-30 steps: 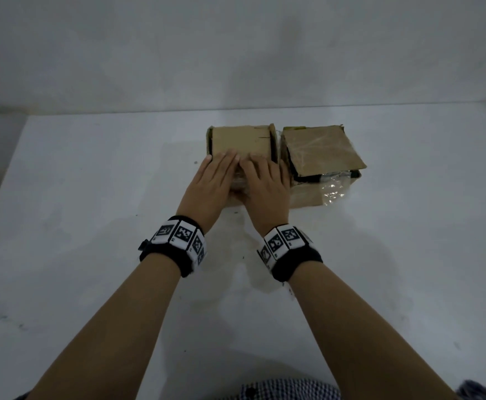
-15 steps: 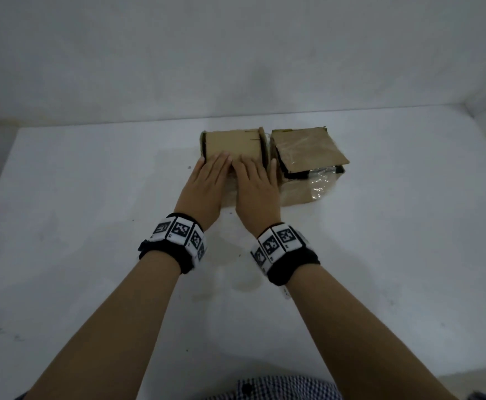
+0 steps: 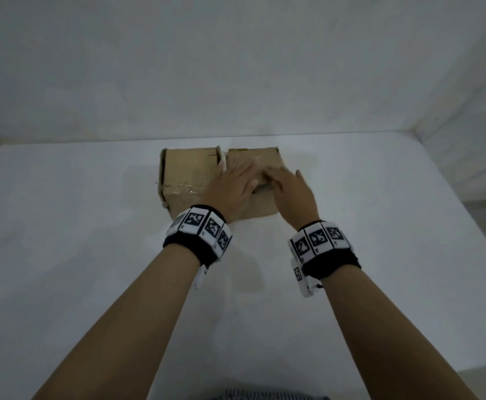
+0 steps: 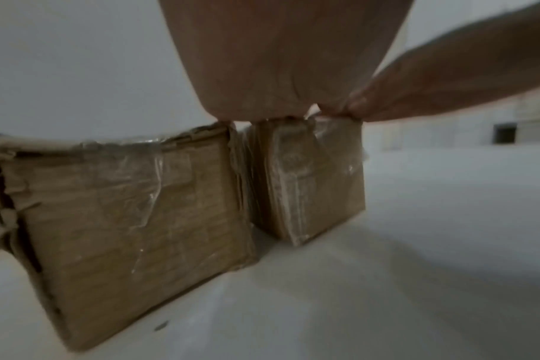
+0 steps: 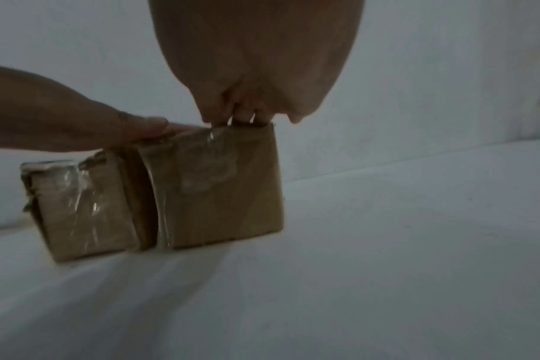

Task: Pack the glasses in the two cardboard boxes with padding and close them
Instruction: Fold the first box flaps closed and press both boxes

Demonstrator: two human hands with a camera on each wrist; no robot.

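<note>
- A white table, with a small dark speck on it.
- A pale wall behind the table.
- Checked cloth at the bottom edge.

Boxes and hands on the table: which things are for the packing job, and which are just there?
For the job:
left cardboard box
right cardboard box
left hand
right hand

Just there:
white table
wrist bands with square markers

I count: two boxes – left box, right box, side by side, touching. Two hands – left hand, right hand. Two wristbands – left wristband, right wristband. One counter. Glasses, padding: I see none to count.
</note>
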